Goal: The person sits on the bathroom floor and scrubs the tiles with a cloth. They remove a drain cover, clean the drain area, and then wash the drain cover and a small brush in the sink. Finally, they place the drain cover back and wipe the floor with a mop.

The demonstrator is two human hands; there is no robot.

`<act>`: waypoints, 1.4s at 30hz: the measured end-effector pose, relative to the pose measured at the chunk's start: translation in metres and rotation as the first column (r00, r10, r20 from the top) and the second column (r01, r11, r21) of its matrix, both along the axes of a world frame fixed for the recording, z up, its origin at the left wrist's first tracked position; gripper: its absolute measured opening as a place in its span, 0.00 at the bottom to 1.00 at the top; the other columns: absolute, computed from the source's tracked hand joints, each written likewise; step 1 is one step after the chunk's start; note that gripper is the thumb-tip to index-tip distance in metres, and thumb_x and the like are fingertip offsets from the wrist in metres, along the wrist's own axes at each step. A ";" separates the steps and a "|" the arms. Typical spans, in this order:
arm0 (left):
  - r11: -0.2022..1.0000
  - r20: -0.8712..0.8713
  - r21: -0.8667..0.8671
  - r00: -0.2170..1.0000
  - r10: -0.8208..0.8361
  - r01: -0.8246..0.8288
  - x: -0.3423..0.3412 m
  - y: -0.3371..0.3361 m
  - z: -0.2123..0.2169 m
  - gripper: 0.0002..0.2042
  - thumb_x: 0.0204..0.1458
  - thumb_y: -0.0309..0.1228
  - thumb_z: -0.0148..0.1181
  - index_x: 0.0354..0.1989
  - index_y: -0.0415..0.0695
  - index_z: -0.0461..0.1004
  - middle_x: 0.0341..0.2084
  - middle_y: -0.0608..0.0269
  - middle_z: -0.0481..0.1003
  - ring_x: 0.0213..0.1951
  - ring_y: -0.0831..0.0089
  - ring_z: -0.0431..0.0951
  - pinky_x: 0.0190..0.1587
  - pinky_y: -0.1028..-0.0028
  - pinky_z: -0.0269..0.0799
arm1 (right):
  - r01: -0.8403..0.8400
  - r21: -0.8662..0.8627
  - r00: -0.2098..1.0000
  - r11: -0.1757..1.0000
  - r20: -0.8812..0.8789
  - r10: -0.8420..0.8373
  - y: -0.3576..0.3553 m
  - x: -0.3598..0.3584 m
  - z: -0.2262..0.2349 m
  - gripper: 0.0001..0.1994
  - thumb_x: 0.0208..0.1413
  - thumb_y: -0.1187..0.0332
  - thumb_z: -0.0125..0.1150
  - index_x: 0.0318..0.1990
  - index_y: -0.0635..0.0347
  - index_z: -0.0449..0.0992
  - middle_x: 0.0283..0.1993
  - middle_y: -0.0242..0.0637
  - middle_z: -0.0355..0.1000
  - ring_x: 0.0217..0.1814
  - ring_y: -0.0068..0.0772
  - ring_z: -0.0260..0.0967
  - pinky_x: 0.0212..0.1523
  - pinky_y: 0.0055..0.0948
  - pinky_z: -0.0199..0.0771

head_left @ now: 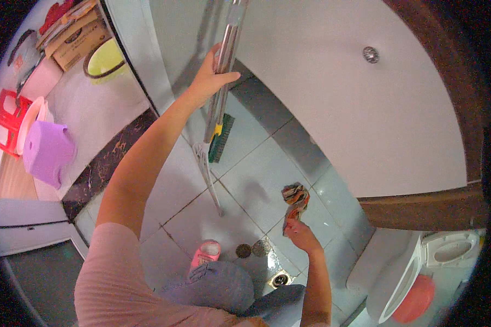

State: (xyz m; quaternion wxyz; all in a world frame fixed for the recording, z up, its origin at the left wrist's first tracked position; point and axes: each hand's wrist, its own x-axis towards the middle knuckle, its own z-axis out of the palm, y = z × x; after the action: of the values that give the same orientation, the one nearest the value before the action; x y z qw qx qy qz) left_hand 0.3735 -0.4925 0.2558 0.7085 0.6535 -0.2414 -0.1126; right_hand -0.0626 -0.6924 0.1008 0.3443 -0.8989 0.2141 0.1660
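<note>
My left hand [215, 76] is wrapped round upright metal poles [230, 41], its thumb stretched across them. At their lower end are a green-bristled floor brush [222, 139] with a yellow socket and a long white head [208, 177], perhaps a squeegee, angled on the tiles. My right hand [303, 235] is closed on one end of a crumpled, multicoloured patterned cloth [295, 197] low over the floor; whether the cloth touches the tiles I cannot tell. Near my knees are a floor drain [280, 279] and a round dark drain cover [243, 250] beside a lighter disc [261, 248].
A pink slipper [208, 252] is on my foot. Left, past a dark sill [114, 155], stand a purple stool [49, 150], a red stool [8, 122], a green basin [106, 59] and cardboard boxes [82, 44]. A white panel [333, 92] rises right; a toilet [447, 250] and red basin [417, 298] sit lower right.
</note>
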 end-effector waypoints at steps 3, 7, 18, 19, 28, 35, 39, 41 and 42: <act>0.998 0.081 -0.055 0.996 0.042 -0.038 0.018 0.003 0.009 0.41 0.38 0.24 0.63 0.61 0.40 0.43 0.51 0.57 0.61 0.49 0.68 0.65 0.50 0.71 0.62 | -0.058 0.082 0.998 0.995 0.010 0.058 0.029 0.048 0.049 0.15 0.50 0.64 0.53 0.44 0.61 0.69 0.37 0.47 0.70 0.38 0.44 0.69 0.39 0.34 0.68; 0.997 0.162 -0.082 0.987 0.009 0.004 0.029 -0.023 0.031 0.41 0.38 0.26 0.63 0.60 0.40 0.45 0.52 0.55 0.61 0.50 0.65 0.64 0.50 0.70 0.62 | -0.126 0.059 0.944 0.990 0.313 0.102 0.044 0.113 0.122 0.12 0.50 0.68 0.52 0.42 0.62 0.71 0.39 0.47 0.71 0.37 0.45 0.71 0.39 0.36 0.70; 0.994 0.121 0.107 0.992 -0.023 0.010 -0.020 0.024 0.064 0.12 0.48 0.29 0.53 0.40 0.37 0.67 0.27 0.62 0.73 0.34 0.74 0.71 0.40 0.73 0.66 | -0.062 0.192 0.402 0.979 0.903 -0.152 0.096 0.310 0.254 0.17 0.49 0.71 0.53 0.48 0.62 0.65 0.41 0.51 0.69 0.37 0.42 0.71 0.38 0.36 0.71; 0.982 0.105 0.186 0.994 -0.038 0.018 -0.028 0.031 0.071 0.11 0.48 0.28 0.52 0.39 0.37 0.68 0.27 0.62 0.72 0.34 0.76 0.71 0.40 0.73 0.66 | -0.096 0.179 0.386 0.979 0.913 -0.129 0.105 0.320 0.268 0.17 0.49 0.71 0.53 0.48 0.63 0.64 0.40 0.51 0.70 0.37 0.42 0.71 0.37 0.36 0.71; 0.996 -0.061 -0.059 0.996 0.066 -0.070 -0.064 0.057 0.085 0.09 0.52 0.32 0.52 0.34 0.37 0.69 0.18 0.63 0.70 0.18 0.80 0.69 0.22 0.78 0.65 | 0.031 0.315 0.512 0.948 0.810 -0.286 0.095 0.326 0.272 0.12 0.50 0.71 0.52 0.40 0.66 0.62 0.30 0.47 0.71 0.31 0.41 0.72 0.32 0.35 0.69; 0.964 0.009 0.118 0.971 0.237 -0.236 -0.041 0.051 0.121 0.11 0.50 0.36 0.54 0.25 0.41 0.68 0.09 0.70 0.63 0.12 0.82 0.60 0.15 0.79 0.54 | -0.098 0.527 0.478 0.844 0.769 -0.425 0.051 0.224 0.290 0.05 0.56 0.72 0.46 0.35 0.63 0.61 0.30 0.39 0.70 0.34 0.28 0.70 0.35 0.27 0.68; 0.949 -0.045 0.062 0.949 0.312 -0.309 -0.062 0.047 0.136 0.12 0.49 0.38 0.56 0.24 0.42 0.68 0.10 0.71 0.63 0.12 0.83 0.59 0.15 0.79 0.53 | -0.120 0.536 0.481 0.835 0.768 -0.423 0.039 0.179 0.303 0.05 0.56 0.71 0.48 0.36 0.63 0.64 0.32 0.38 0.70 0.34 0.25 0.68 0.34 0.26 0.67; 0.941 -0.036 0.112 0.945 0.326 -0.320 -0.077 0.052 0.138 0.12 0.49 0.38 0.56 0.23 0.43 0.68 0.10 0.71 0.63 0.13 0.83 0.60 0.16 0.79 0.54 | -0.060 0.518 0.536 0.853 0.738 -0.411 0.037 0.159 0.309 0.07 0.55 0.70 0.51 0.37 0.63 0.67 0.32 0.36 0.70 0.33 0.23 0.66 0.34 0.23 0.66; 0.936 -0.040 0.146 0.943 0.330 -0.322 -0.086 0.055 0.142 0.12 0.49 0.38 0.56 0.22 0.43 0.67 0.10 0.71 0.63 0.13 0.83 0.60 0.16 0.79 0.54 | -0.007 0.471 0.588 0.882 0.716 -0.377 0.033 0.151 0.313 0.08 0.54 0.69 0.53 0.38 0.63 0.68 0.31 0.33 0.69 0.33 0.20 0.65 0.34 0.21 0.65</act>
State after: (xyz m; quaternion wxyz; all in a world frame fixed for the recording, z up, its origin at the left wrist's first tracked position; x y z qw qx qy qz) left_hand 0.2878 -0.4374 0.3981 0.6780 0.7277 -0.0988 -0.0306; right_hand 0.0881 -0.6599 0.4141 0.6053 -0.7521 0.0934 -0.2433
